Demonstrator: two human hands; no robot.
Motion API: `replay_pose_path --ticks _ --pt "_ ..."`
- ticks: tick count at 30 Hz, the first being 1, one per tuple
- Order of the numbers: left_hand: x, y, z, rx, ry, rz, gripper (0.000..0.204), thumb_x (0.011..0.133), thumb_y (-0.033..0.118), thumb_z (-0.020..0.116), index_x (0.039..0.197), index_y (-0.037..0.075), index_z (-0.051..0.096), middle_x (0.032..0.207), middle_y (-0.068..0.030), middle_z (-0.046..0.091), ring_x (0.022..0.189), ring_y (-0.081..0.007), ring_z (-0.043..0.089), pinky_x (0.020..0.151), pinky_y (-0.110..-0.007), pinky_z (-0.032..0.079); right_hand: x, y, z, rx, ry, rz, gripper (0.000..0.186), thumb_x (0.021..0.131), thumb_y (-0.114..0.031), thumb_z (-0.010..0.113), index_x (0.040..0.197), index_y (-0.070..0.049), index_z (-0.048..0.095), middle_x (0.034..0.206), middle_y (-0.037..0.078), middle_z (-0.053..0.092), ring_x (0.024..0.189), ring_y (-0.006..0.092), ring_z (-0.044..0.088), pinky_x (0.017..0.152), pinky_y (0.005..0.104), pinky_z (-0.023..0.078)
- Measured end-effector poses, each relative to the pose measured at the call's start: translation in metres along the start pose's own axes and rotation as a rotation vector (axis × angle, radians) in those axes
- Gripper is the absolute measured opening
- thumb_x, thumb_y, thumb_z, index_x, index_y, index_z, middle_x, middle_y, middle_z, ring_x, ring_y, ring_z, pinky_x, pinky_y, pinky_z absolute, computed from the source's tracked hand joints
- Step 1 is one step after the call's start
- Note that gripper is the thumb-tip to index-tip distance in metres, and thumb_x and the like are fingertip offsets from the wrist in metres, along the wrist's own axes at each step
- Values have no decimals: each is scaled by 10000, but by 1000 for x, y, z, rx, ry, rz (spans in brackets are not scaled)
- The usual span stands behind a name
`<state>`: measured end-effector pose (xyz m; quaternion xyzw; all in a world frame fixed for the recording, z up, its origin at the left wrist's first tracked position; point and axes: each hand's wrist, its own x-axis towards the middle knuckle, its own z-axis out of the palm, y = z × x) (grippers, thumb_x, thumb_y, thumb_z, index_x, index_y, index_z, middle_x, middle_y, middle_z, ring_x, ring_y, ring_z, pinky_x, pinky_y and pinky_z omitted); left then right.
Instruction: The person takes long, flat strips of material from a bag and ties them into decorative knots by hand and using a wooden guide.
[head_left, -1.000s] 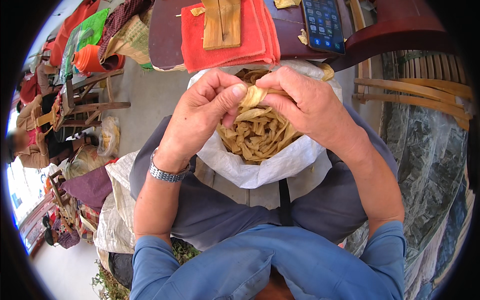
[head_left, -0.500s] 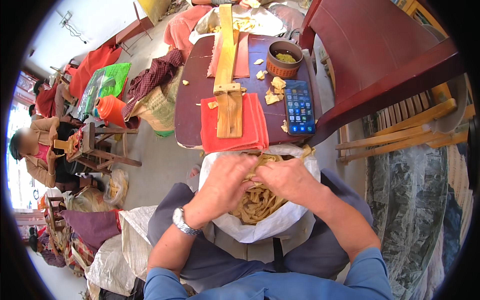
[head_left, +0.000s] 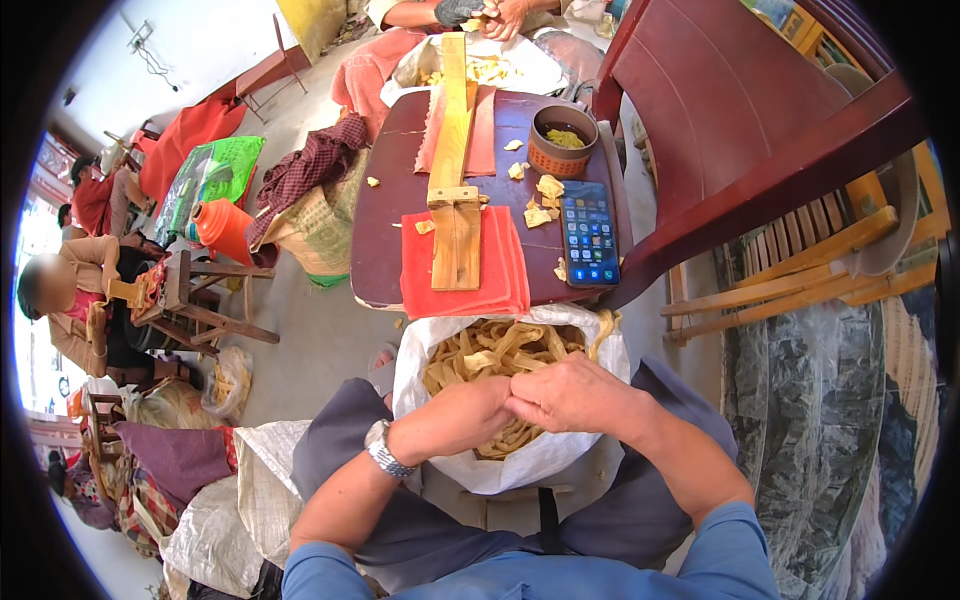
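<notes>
My left hand [head_left: 468,411] and my right hand [head_left: 572,398] meet above an open white woven sack [head_left: 620,375] between my knees. Curled, yellowish-brown dried strips [head_left: 500,345] fill the sack, with one paler piece on top. Both hands are closed, fingertips pressed together, and whatever they pinch is hidden behind the fingers. Beyond the sack, a long wooden board with a crosspiece [head_left: 457,235] lies on folded red cloths [head_left: 508,275] on the dark red stool top [head_left: 385,250].
A phone [head_left: 590,230], a brown bowl [head_left: 563,140] with yellow bits and pale crumbs [head_left: 540,212] lie on the stool's right. A dark red chair [head_left: 740,110] stands right. Across, another person's hands [head_left: 505,18] are above a second white sack [head_left: 545,65]. Someone sits far left beside a wooden stool [head_left: 180,290].
Both my hands have drawn back toward me, from the sack's far side to its near half, uncovering the strips behind them. The other person's hands have come further into view at the top.
</notes>
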<state>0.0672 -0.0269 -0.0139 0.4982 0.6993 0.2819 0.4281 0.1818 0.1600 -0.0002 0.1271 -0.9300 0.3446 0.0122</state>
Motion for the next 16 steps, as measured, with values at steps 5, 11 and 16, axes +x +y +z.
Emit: replay_pose_path --ticks 5,11,16 --pt "-24 -4 -6 -77 -221 28 205 1003 234 561 1045 36 589 903 -186 642 859 -406 629 757 -443 506 -10 -8 2 118 -215 -18 291 966 -283 610 777 -64 581 648 144 617 613 364 643 568 469 517" --pt "-34 2 -33 -93 -272 10 212 997 236 556 985 26 574 831 -175 589 800 -391 596 726 -440 482 -9 -28 -13 64 -155 -94 319 948 -240 663 719 -72 519 597 94 553 518 305 602 480 394 494" --pt "-33 5 -61 -261 52 -64 310 1023 351 585 1097 49 583 981 -129 639 922 -274 636 782 -438 480 15 -8 -18 -110 59 -49 294 989 -319 621 833 -77 561 648 90 605 571 266 649 519 420 507"
